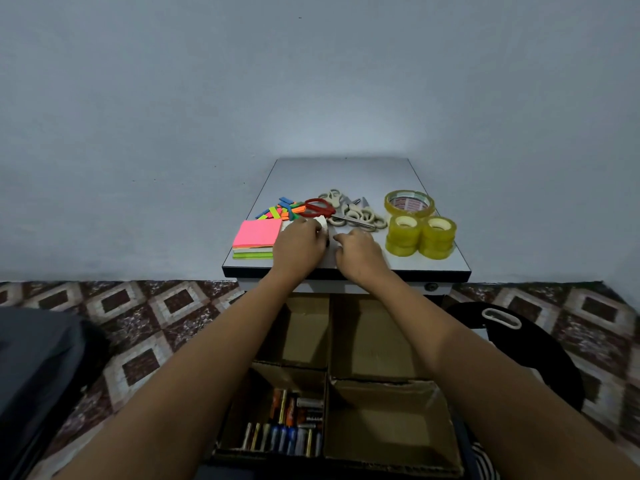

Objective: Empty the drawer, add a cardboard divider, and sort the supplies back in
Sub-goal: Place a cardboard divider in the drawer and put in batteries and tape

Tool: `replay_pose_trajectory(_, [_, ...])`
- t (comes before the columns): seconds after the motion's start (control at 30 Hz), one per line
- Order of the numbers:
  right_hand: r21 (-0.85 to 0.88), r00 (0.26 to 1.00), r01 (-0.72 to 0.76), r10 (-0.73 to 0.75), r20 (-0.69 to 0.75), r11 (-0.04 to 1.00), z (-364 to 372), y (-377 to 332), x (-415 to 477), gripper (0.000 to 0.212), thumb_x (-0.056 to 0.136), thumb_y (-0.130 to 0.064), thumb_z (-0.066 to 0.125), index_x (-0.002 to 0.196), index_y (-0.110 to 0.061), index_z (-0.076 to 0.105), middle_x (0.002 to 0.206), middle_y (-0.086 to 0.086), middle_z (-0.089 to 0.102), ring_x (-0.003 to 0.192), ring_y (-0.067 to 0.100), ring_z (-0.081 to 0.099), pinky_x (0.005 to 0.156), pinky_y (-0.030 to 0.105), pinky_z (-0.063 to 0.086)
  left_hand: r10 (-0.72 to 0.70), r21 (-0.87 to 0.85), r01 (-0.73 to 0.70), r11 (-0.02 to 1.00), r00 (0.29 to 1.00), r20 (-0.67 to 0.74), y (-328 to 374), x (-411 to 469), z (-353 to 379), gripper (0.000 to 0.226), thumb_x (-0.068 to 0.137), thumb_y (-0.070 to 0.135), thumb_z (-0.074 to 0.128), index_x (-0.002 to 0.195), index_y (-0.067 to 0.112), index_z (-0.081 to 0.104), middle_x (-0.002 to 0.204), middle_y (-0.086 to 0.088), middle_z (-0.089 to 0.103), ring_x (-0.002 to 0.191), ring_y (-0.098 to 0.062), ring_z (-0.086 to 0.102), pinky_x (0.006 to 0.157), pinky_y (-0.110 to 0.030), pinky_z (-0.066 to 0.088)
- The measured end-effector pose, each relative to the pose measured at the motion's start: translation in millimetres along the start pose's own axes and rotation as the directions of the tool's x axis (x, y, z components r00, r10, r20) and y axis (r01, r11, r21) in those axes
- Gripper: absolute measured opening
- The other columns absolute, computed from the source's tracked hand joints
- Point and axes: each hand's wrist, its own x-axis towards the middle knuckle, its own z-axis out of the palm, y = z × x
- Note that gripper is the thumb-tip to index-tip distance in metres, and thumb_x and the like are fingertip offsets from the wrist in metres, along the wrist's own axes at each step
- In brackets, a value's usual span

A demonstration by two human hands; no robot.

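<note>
Straight ahead, a white cabinet top [346, 174] stands against a pale wall, and below it the drawer [277, 466] is pulled open toward the person. A cardboard divider [329, 341] splits the drawer into four compartments. Both arms reach over the drawer to the cabinet top's near edge. The left hand [299, 242] curls its fingers round a small white piece [322, 223]. The right hand [360, 252] lies just beside it with its fingers bent, and I cannot tell whether it holds anything. A stack of sticky notes [256, 237] sits left of the hands and yellow tape rolls [420, 233] sit to the right, with scissors [346, 213] between them farther back. Batteries [291, 427] lie in the near-left compartment. Coloured strips [282, 209] are scattered behind the notes.
</note>
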Motion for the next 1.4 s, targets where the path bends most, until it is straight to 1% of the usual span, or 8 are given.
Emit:
replay_pose_trajectory(0.2, [-0.04,0.996,0.091,-0.09,0.014,0.995,1.6,-2.3,0.9,0.045,0.094,-0.022,0.04,0.139,-0.023,0.041,0.125,0.014,0.048,0.12,0.035,0.04,0.094,0.045,0.038,-0.063,-0.138,0.058,0.989,0.997,-0.033,-4.9,1.1,-5.6,0.028,0.094,0.026,0.049,0.108,0.011,0.068,0.101,-0.007,0.069,0.091,-0.022,0.06,0.066,-0.026,0.036])
replay_pose_trajectory(0.4, [-0.109,0.991,0.137,-0.137,0.003,0.985,-1.5,-2.6,1.6,0.04,0.094,-0.025,0.041,0.133,-0.016,0.044,0.127,0.015,0.049,0.119,0.036,0.041,0.093,0.045,0.038,-0.058,-0.15,0.055,0.987,0.998,-0.016,-5.7,1.8,-5.9,0.028,0.094,0.027,0.05,0.108,0.011,0.068,0.101,-0.008,0.069,0.091,-0.023,0.061,0.068,-0.029,0.04])
replay_pose_trajectory(0.73, [0.027,0.976,0.104,-0.097,-0.194,0.994,2.9,6.9,-10.8,0.021,0.092,-0.014,0.049,0.109,-0.005,0.057,0.107,0.015,0.058,0.103,0.03,0.052,0.08,0.04,0.045,0.061,0.019,-0.061,0.998,0.998,0.03,-1.6,-7.1,5.4,0.03,0.097,0.027,0.046,0.11,0.006,0.063,0.11,-0.014,0.058,0.1,-0.025,0.053,0.081,-0.035,0.044])
replay_pose_trajectory(0.83, [0.159,0.966,0.081,-0.038,-0.254,0.984,3.7,10.8,-15.5,0.018,0.089,-0.01,0.051,0.103,-0.003,0.06,0.104,0.015,0.06,0.097,0.029,0.055,0.079,0.039,0.047,0.056,0.032,-0.058,0.998,0.997,0.057,-1.7,-6.7,4.4,0.031,0.097,0.027,0.045,0.115,0.007,0.061,0.116,-0.013,0.056,0.105,-0.025,0.051,0.086,-0.035,0.044])
replay_pose_trajectory(1.07, [0.614,0.942,0.055,0.164,-0.294,0.787,-19.6,5.4,-57.9,0.016,0.089,-0.01,0.06,0.104,-0.007,0.063,0.094,-0.001,0.06,0.085,0.007,0.055,0.065,0.004,0.041,0.221,-0.181,-0.216,0.959,0.975,0.007,2.4,-32.0,-9.3,0.03,0.09,0.018,0.058,0.117,0.006,0.062,0.118,-0.016,0.056,0.111,-0.028,0.05,0.089,-0.033,0.042])
replay_pose_trajectory(1.13, [0.68,0.941,0.053,0.192,-0.28,0.731,-20.1,5.5,-74.4,0.014,0.088,-0.011,0.062,0.101,-0.01,0.063,0.089,-0.006,0.059,0.081,0.003,0.054,0.065,0.0,0.041,0.253,-0.304,-0.229,0.925,0.966,0.042,4.0,-50.0,-15.1,0.03,0.089,0.017,0.06,0.118,0.008,0.061,0.116,-0.012,0.056,0.11,-0.022,0.051,0.089,-0.023,0.039])
replay_pose_trajectory(1.2, [0.73,0.948,0.047,0.199,-0.248,0.682,-17.6,7.5,-89.3,0.01,0.087,-0.012,0.064,0.097,-0.014,0.061,0.085,-0.009,0.059,0.08,-0.001,0.054,0.066,0.0,0.042,0.288,-0.388,-0.234,0.891,0.954,0.086,4.1,-69.1,-19.4,0.032,0.088,0.016,0.062,0.119,0.009,0.061,0.115,-0.008,0.055,0.107,-0.015,0.051,0.089,-0.014,0.035])
replay_pose_trajectory(1.4, [0.795,0.979,-0.013,0.17,-0.113,0.606,4.2,10.0,-131.6,0.015,0.086,-0.019,0.066,0.084,-0.032,0.059,0.084,-0.009,0.063,0.086,0.009,0.062,0.075,0.025,0.054,0.262,-0.397,-0.192,0.898,0.956,0.131,-2.4,-124.1,-13.5,0.031,0.085,0.019,0.066,0.115,0.011,0.062,0.109,-0.003,0.057,0.101,-0.012,0.054,0.088,-0.023,0.045])
